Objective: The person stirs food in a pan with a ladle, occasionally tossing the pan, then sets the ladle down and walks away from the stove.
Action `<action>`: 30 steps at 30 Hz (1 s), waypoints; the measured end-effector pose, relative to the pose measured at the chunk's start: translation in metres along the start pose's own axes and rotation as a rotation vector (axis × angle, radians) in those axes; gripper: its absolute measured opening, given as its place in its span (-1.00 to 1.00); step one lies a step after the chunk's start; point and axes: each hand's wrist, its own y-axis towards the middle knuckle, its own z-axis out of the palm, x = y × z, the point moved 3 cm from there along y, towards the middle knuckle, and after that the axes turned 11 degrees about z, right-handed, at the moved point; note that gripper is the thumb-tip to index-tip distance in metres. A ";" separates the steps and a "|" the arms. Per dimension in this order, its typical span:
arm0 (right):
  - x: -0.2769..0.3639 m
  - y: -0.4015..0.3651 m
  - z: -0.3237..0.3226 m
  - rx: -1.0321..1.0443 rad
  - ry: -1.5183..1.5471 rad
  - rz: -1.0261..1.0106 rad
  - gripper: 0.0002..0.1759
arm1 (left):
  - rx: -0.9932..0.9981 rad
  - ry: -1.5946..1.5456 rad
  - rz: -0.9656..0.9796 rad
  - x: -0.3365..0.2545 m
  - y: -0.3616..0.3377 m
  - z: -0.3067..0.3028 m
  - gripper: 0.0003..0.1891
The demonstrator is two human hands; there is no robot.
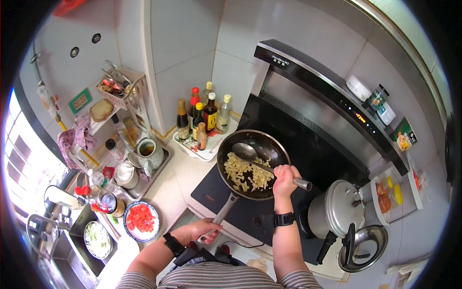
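My left hand is wrapped round the long handle of a dark frying pan on the black stove. In my right hand is the handle of a metal ladle, closed in my fingers. The ladle's bowl rests inside the pan, at the upper edge of the food. Pale chopped pieces lie spread over the lower left and middle of the pan. Both wrists wear black bands.
Sauce bottles stand in a white tray behind the pan's left. A plate of chopped red pieces and a bowl of pale green pieces sit left. A pressure cooker stands right, below the range hood.
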 end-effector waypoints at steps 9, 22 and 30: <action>0.005 0.006 -0.014 -0.011 0.009 0.011 -0.61 | -0.028 0.012 -0.001 -0.001 -0.001 0.007 -0.79; 0.007 0.010 -0.021 0.040 0.029 0.024 -0.60 | 0.010 -0.047 -0.007 0.000 -0.002 0.006 -0.85; 0.005 0.005 -0.019 0.046 -0.003 0.017 -0.59 | -0.020 -0.003 0.011 -0.002 -0.002 0.008 -0.84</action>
